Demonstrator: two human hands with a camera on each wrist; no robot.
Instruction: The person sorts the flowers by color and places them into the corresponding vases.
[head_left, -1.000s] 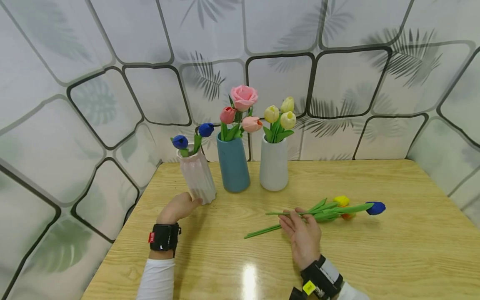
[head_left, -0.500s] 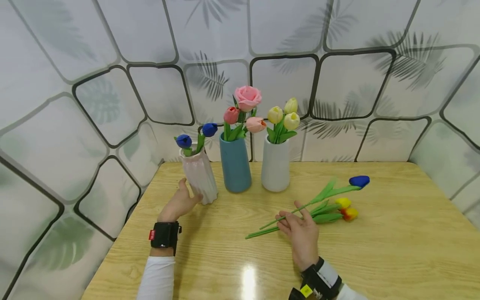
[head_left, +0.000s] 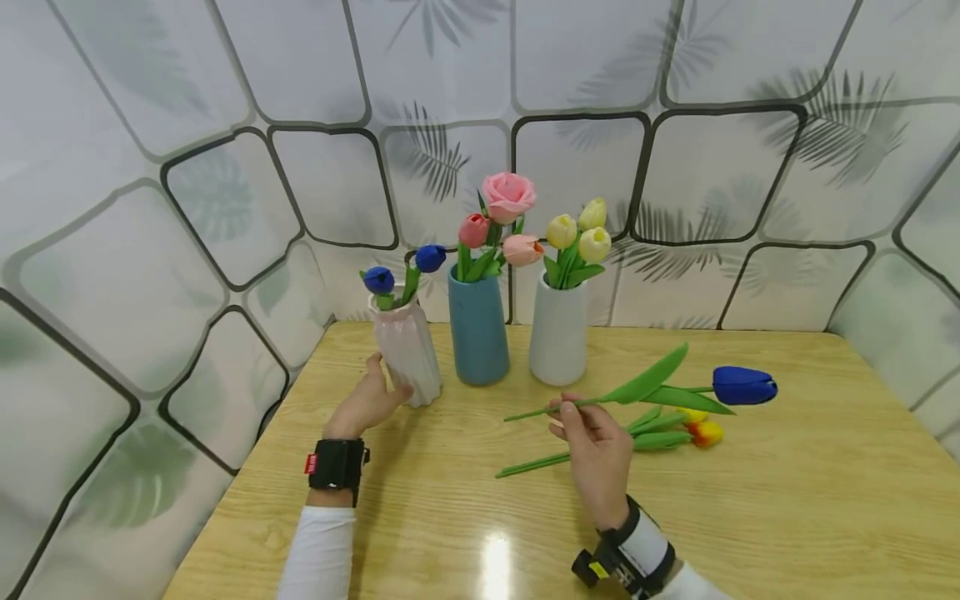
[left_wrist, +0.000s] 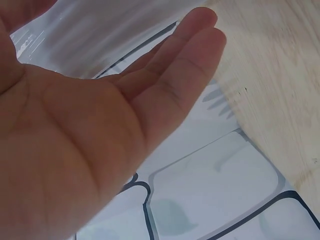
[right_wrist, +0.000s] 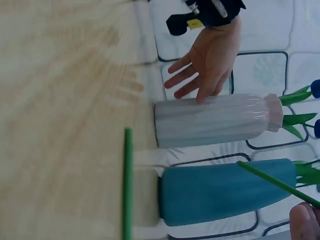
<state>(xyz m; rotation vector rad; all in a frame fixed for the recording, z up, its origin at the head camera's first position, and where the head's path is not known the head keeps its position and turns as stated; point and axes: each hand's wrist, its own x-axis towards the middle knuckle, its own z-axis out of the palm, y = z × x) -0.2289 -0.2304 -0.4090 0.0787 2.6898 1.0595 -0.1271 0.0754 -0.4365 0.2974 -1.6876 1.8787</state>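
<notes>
My right hand (head_left: 600, 454) pinches the stem of a blue tulip (head_left: 744, 386) between thumb and fingers, lifted above the table with its bloom pointing right. Below it, a yellow tulip (head_left: 692, 414) and an orange-yellow tulip (head_left: 706, 433) lie on the wood, stems to the left. At the left, my left hand (head_left: 367, 404) is beside a ribbed pale pink vase (head_left: 408, 350) holding two blue tulips. In the right wrist view, the thumb of that left hand (right_wrist: 212, 60) touches the vase, while its other fingers are straight and spread.
A blue-teal vase (head_left: 480, 333) with a pink rose (head_left: 508, 197) and two pinkish tulips stands right of the pink vase. Beside it is a white vase (head_left: 558, 333) with cream tulips (head_left: 595, 245). A patterned covering (head_left: 705, 175) rises behind the wooden table (head_left: 787, 500).
My right hand has raised the blue tulip away from the two lying tulips, and its bloom has swung nearer. The left hand stays by the pink vase, its fingers opened away from the base.
</notes>
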